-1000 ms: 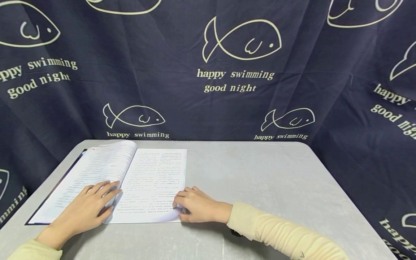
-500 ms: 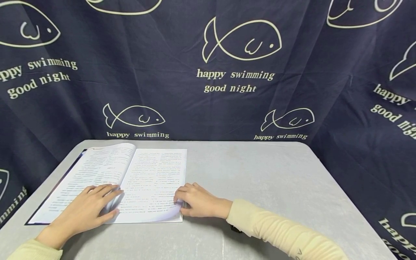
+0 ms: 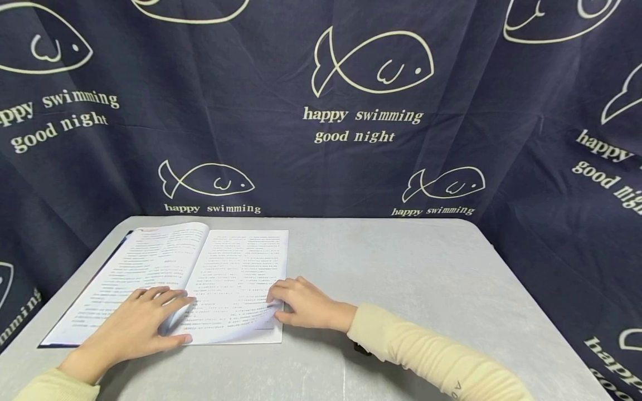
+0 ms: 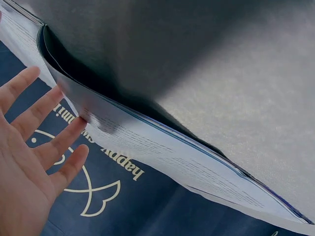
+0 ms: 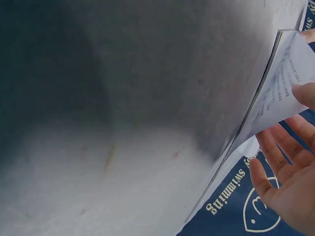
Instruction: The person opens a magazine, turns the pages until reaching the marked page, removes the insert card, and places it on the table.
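Observation:
An open book (image 3: 236, 267) with printed white pages lies at the left of the table. Its left side bulges up toward the spine, and a dark cover edge shows beneath. My left hand (image 3: 132, 326) rests with spread fingers across the left page, close to the spine; the left wrist view shows that hand (image 4: 34, 157) at the book's near edge. At the right page's outer edge, my right hand (image 3: 308, 305) pinches a page (image 5: 278, 93) between thumb and fingers. The page's lower corner curls up, baring the sheet beneath. In the right wrist view, the thumb (image 5: 305, 94) lies on the page.
The grey table (image 3: 396, 267) extends right of the book and along its near side. Behind it hangs a dark blue curtain (image 3: 281, 150) printed with fish and words. A small black object (image 3: 361, 348) shows under the right cuff.
My right hand has moved slightly away from me along the page edge, and the lower corner has curled up more. The left thumb and fingers have spread and shifted a little right.

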`<state>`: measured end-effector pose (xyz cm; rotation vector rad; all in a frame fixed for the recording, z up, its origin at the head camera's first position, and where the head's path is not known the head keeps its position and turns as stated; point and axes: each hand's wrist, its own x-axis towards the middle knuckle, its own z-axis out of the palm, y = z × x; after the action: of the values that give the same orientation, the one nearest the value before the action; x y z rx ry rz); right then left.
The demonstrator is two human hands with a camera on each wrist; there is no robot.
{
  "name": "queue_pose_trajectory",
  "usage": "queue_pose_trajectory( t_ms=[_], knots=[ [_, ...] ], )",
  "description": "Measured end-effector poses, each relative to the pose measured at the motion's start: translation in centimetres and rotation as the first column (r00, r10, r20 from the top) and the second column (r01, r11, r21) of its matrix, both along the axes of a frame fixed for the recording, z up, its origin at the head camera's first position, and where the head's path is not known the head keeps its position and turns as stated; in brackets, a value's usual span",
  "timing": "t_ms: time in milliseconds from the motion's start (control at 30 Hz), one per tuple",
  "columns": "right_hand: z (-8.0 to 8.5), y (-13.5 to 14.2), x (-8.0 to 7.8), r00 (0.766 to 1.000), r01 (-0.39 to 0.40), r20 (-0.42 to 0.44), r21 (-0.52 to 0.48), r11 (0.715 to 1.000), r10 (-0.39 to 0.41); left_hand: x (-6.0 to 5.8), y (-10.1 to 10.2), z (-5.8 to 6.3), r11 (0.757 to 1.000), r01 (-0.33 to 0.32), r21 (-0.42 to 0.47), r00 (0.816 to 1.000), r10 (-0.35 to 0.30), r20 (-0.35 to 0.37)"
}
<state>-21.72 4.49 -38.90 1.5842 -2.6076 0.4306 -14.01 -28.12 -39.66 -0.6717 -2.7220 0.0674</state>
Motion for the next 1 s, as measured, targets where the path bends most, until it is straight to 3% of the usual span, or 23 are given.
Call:
queue_pose_trajectory(
  t_ms=[500, 1000],
  knots=[
    [0.5, -0.8, -0.2, 0.998, 0.065, 0.022, -0.130, 0.989, -0.063, 0.2, 0.2, -0.1, 1.000, 0.017, 0.013, 1.000, -0.017, 0.010],
    [0.8, -1.0, -0.1, 0.992, 0.124, 0.018, -0.162, 0.979, -0.123, 0.0, 0.3, -0.1, 1.000, 0.024, 0.020, 1.000, -0.024, -0.010]
  ],
)
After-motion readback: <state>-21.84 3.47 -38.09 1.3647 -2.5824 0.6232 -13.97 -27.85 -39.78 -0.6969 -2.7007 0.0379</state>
